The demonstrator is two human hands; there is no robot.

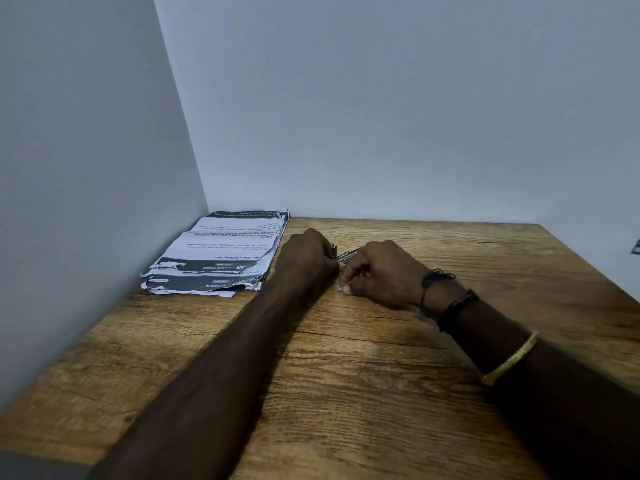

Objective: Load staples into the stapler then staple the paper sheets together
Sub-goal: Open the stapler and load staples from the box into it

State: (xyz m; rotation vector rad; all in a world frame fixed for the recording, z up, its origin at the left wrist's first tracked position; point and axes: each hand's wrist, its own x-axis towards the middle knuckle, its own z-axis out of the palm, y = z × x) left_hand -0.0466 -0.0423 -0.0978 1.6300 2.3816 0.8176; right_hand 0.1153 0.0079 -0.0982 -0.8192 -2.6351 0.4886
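We see left hand (306, 258) and right hand (381, 275) meeting near the table's (346, 375) back edge, both curled round a small metal stapler (348, 255), mostly hidden. Papers (221, 258) stacked in back-left corner.

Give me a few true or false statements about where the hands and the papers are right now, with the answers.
1. The paper stack lies in the far left corner of the table. True.
2. The left hand rests on the paper stack. False: it is beside the stack, meeting the right hand over bare wood.
3. Both hands close on a small metal item between them. True.
4. The right wrist is bare. False: it wears dark bands and, further up the arm, a gold bangle.
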